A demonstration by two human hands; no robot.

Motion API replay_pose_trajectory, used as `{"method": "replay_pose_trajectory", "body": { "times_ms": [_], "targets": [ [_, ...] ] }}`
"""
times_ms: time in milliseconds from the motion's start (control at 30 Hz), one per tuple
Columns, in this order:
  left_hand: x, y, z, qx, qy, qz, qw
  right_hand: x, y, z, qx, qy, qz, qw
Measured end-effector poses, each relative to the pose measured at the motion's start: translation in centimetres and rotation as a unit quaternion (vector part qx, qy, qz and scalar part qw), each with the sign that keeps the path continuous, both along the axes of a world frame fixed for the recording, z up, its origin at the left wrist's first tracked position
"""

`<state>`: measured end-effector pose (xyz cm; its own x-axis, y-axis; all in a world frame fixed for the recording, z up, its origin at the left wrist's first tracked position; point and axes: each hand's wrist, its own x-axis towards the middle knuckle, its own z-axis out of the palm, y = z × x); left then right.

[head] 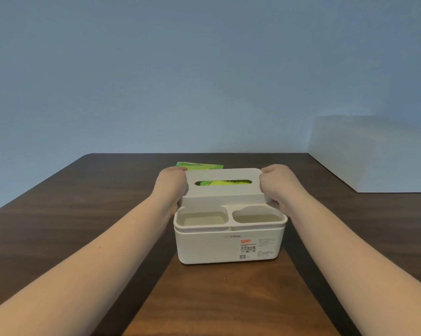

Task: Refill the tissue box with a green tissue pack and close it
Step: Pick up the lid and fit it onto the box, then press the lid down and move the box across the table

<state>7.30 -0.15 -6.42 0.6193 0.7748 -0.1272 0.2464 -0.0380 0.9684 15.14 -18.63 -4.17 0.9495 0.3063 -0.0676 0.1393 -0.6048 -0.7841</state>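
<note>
A white tissue box [230, 246] sits in the middle of a brown table [59, 214]; its lid [224, 187] is tipped up at the far side; the left hand [171, 187] grips the lid's left end and the right hand [278, 185] grips its right end, fingers curled tight around it; a green tissue pack [199, 165] shows behind the lid and through its slot; a pale box [374, 154] stands far right.
</note>
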Motion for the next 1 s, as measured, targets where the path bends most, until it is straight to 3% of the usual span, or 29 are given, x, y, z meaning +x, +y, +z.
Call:
{"method": "replay_pose_trajectory", "body": {
  "times_ms": [333,433,633,1000],
  "targets": [
    [0.0,0.1,0.6,0.092,0.035,-0.023,0.995,0.1,0.1,-0.6,0.003,-0.031,0.006,0.999],
    [-2.1,-1.1,0.6,0.051,0.031,-0.065,0.996,-0.7,-1.0,-1.1,0.041,-0.034,0.026,0.998],
    [-8.0,-3.9,-2.4,-0.010,-0.132,-0.186,0.973,-2.9,-2.9,-3.0,0.070,-0.064,0.071,0.993],
    [-9.3,-4.8,-3.4,-0.053,-0.159,-0.143,0.975,-3.8,-3.2,-3.9,0.063,-0.063,0.044,0.995]
  ]
}}
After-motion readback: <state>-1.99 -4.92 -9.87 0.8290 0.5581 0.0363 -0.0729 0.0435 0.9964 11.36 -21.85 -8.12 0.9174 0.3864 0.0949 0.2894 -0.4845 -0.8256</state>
